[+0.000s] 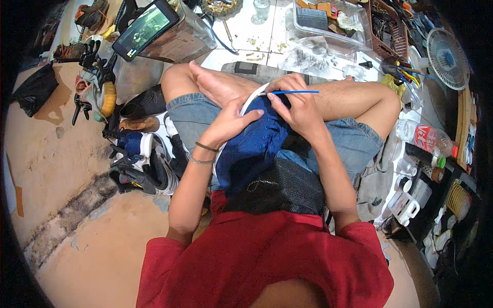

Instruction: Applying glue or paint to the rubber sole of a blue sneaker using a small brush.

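A dark blue lace-up shoe [245, 154] with a white sole edge rests in my lap, its sole edge curving up the left side. My left hand [229, 121] grips it from the left, with the thumb lying over the blue upper. In my right hand [294, 105] is a slim blue-handled paintbrush [307, 92], pinched between thumb and fingers. Its pale tip points left and meets the white sole edge near the far end of the shoe; whether the bristles touch is too small to tell. A black mesh cloth [287, 186] lies against my waist, below the shoe.
A phone [146, 30] leans on a box at the far left. Several shoes [146, 146] crowd my left side. Ahead stand a glass [261, 9] and a clear plastic bin [334, 32]. On the right are a plastic bottle [426, 137], a white jug [405, 209] and a fan [448, 57].
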{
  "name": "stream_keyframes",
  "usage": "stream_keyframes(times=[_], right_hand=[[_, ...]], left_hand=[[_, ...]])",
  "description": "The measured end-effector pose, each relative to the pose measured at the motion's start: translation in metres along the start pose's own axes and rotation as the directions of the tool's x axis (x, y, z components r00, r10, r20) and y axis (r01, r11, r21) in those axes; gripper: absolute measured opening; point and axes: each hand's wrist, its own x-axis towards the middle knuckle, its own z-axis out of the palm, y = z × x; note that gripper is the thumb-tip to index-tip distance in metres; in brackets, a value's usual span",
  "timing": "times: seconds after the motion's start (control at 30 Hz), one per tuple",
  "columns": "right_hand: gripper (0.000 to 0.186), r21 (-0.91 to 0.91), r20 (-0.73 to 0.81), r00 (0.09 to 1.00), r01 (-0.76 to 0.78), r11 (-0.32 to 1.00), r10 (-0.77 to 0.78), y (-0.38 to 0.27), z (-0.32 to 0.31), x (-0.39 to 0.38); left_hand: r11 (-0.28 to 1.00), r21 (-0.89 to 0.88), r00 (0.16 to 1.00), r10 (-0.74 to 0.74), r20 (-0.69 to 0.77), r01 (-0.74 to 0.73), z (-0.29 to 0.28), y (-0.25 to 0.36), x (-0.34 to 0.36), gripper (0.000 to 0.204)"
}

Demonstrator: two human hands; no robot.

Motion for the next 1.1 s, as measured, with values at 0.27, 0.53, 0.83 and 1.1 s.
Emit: stream_keyframes(times=[0.27, 0.53, 0.83, 1.1], right_hand=[[0.016, -0.018, 0.019, 1.0, 0.015, 1.0, -0.014, -0.017, 0.005, -0.009], [0.015, 0.023, 0.089, 0.99, 0.104, 0.994, -0.105, -0.02, 0.012, -0.015], [0.012, 0.007, -0.09, 0.995, 0.051, 0.999, -0.05, -0.015, 0.006, 0.002], [0.019, -0.1, 0.015, 0.999, 0.037, 0.994, -0.036, -0.018, 0.01, -0.015]], left_hand=[[0.989, 0.143, 0.999, 0.046, 0.011, -0.047, 0.001, 0.0, -0.002, 0.043], [0.98, 0.15, 0.991, 0.134, -0.009, -0.131, 0.005, -0.004, -0.004, 0.043], [0.991, 0.099, 0.996, 0.091, -0.013, -0.089, -0.001, -0.003, 0.001, 0.045], [0.976, 0.198, 0.996, 0.091, -0.005, -0.088, 0.009, -0.007, 0.0, 0.042]])
